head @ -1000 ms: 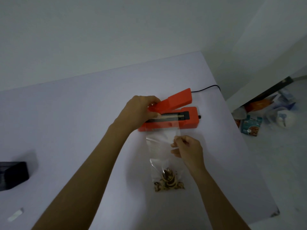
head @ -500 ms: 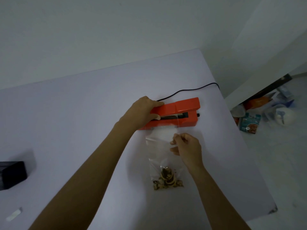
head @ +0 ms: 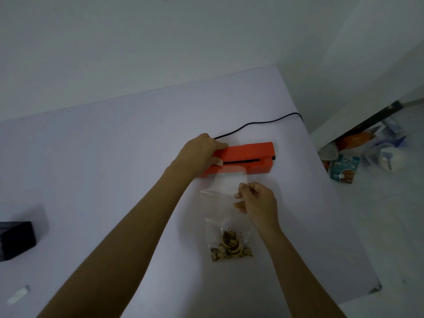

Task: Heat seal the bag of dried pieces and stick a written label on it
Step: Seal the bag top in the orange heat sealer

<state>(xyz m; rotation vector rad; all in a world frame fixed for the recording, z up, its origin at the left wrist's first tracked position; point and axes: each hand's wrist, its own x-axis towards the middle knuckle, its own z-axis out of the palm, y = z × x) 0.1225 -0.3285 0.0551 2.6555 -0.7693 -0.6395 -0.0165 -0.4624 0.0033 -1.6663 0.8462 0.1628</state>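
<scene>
A red heat sealer [head: 247, 159] lies across the middle of the white table [head: 114, 157], its lid down. My left hand [head: 199, 152] grips the sealer's left end, fingers over the top and thumb at the front. A clear plastic bag [head: 220, 203] stretches from the sealer toward me, its open end caught under the lid. Brown dried pieces [head: 230, 246] lie heaped at the bag's near end. My right hand [head: 257, 200] pinches the bag's right edge just in front of the sealer.
A black power cord [head: 259, 123] runs from the sealer to the table's right edge. A black box [head: 16, 239] stands at the far left and a small white strip [head: 18, 294] lies near the front left. Packets and bags [head: 344, 167] clutter the floor on the right.
The sealer's lid, raised a second ago, has been pressed down onto the bag's open end by my left hand. My right hand has kept its pinch on the bag.
</scene>
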